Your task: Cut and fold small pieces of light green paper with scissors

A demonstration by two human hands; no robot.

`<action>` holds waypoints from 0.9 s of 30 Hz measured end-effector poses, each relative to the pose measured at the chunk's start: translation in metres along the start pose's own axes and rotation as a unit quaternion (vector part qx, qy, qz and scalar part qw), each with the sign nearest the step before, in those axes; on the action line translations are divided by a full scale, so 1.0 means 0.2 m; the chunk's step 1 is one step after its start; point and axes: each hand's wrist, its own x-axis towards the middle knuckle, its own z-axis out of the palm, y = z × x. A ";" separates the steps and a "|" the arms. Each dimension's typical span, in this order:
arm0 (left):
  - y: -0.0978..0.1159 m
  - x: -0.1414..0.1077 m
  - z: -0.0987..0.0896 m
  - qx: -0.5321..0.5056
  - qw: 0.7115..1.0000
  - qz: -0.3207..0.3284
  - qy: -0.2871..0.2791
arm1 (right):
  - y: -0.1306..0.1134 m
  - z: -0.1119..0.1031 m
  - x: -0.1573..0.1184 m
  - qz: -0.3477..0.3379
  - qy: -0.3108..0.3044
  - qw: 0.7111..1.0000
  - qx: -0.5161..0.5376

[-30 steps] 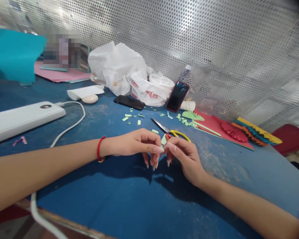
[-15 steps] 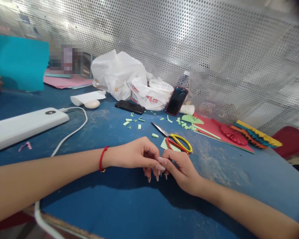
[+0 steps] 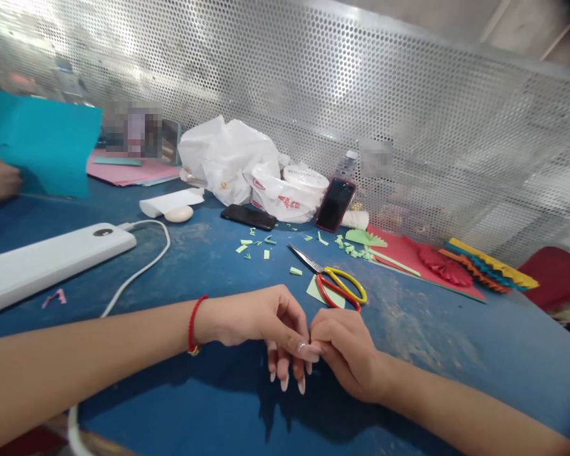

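My left hand, with a red cord bracelet at its wrist, meets my right hand above the front of the blue table. Thumb and forefinger of the left are pinched together, while its other fingers hang down. The right hand's fingers are curled closed, their tips touching the left fingertips. Whatever lies between them, if anything, is hidden. Just beyond are scissors with one yellow and one red handle, partly over a pale green paper square. Small green paper scraps are scattered farther back.
A white power bank with a cable lies left. At the back stand white plastic bags and a propped phone; a black phone lies flat. Folded coloured paper is at right. Another person's hand holds blue paper.
The view has tilted up slightly, so everything sits lower. My right fingers have curled in more tightly against the left fingertips. The other person's hand and blue paper have shifted a little right.
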 end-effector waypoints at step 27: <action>0.04 -0.08 0.06 0.306 0.932 0.185 0.064 | -0.05 0.02 -0.01 -0.002 -0.002 1.000 -0.015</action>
